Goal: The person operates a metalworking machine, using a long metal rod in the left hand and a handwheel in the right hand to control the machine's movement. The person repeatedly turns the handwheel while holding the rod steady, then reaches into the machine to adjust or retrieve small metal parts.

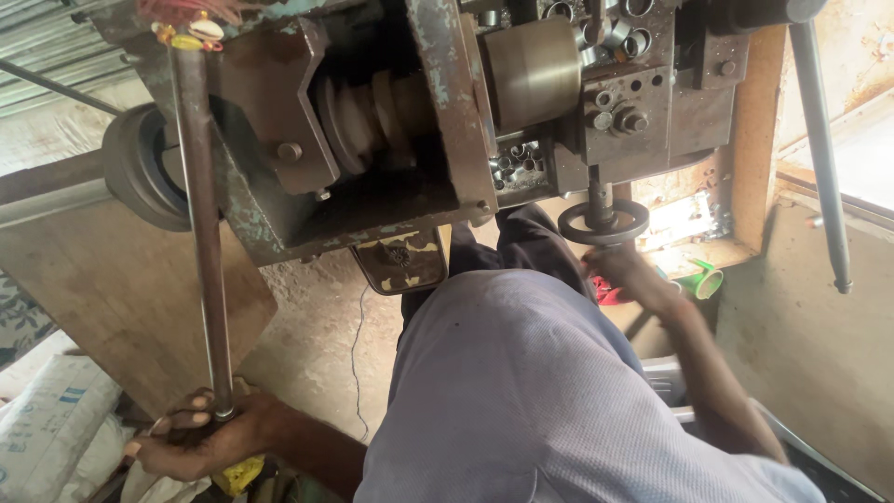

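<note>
Fingers (191, 419) of the left hand (200, 438) are wrapped tight around the bottom end of a long, dark steel bar (203, 224), which runs almost upright from that grip into the top left of a worn, rust-brown machine with flaking green paint (372, 177). At the upper tip of the bar sit a yellow cap (186, 42) and some red threads (182, 9). The right hand (633, 275) is raised just under a small black round handwheel (603, 224) hanging on a short spindle below the machine's right side; it appears to touch the rim, but how far those fingers are closed I cannot tell, since motion blurs them.

Judging by how things lie, the work looks mid-way: the bar is fed in and held, 1 brass-coloured cylinder (533, 70) sits at the spindle end, and a heap of small bright metal rings (512, 166) has already gathered in the tray beneath it, with more rings near the top edge. What seems left is the setting by the handwheel and more of the long bar, most of which is outside the machine.

A black pulley wheel (140, 168) juts out at the left. Pale woven sacks (56, 419) lie on the floor at lower left, and a green cup-like piece (703, 279) rests beyond the right hand. The person's grey-lilac shirt (531, 401) fills the lower middle.
</note>
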